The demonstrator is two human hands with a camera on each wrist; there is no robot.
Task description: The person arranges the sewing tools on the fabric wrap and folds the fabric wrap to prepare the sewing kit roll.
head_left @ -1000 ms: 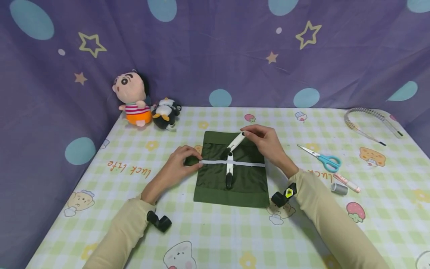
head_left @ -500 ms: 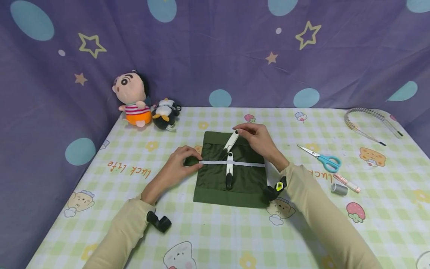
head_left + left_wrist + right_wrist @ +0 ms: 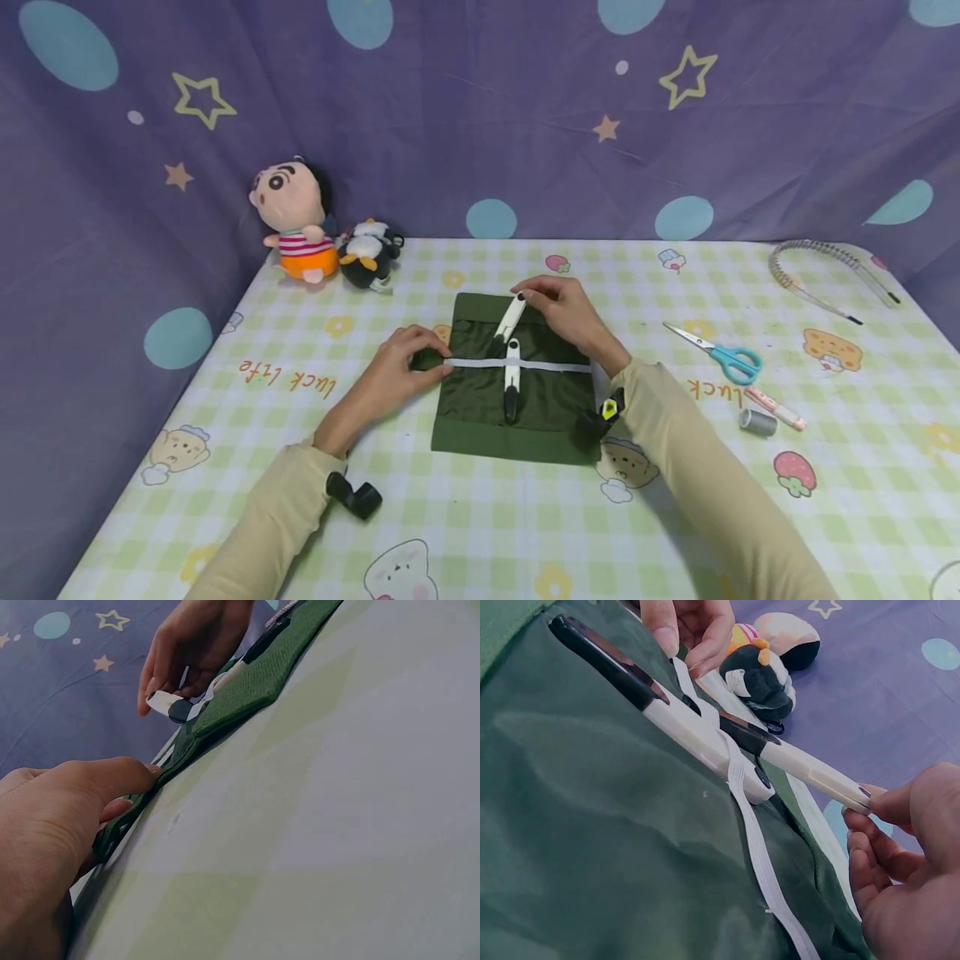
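Note:
A square green cloth [image 3: 480,437] lies flat on the table with a white elastic band [image 3: 558,367] running across its middle. At the band's left end, my left hand [image 3: 393,371] pinches the cloth's edge between thumb and fingers. One white pen with a black cap [image 3: 512,383] lies under the band, which crosses its white body. My right hand [image 3: 566,310] pinches the white end of a second such pen [image 3: 513,317], slanted at the cloth's far half. In the right wrist view, the second pen's black cap [image 3: 742,735] points toward the band beside the first pen.
Blue-handled scissors [image 3: 723,358], a pink-and-white stick [image 3: 776,408] and a grey thread spool [image 3: 757,422] lie to the right. A headband [image 3: 813,248] is at the back right. Two plush toys, a doll [image 3: 300,225] and a penguin [image 3: 367,254], stand back left.
My right hand has moved left, bringing the second pen's white end inward and turning the pen steeper, its cap now left of the first pen's top. The left hand stays in place.

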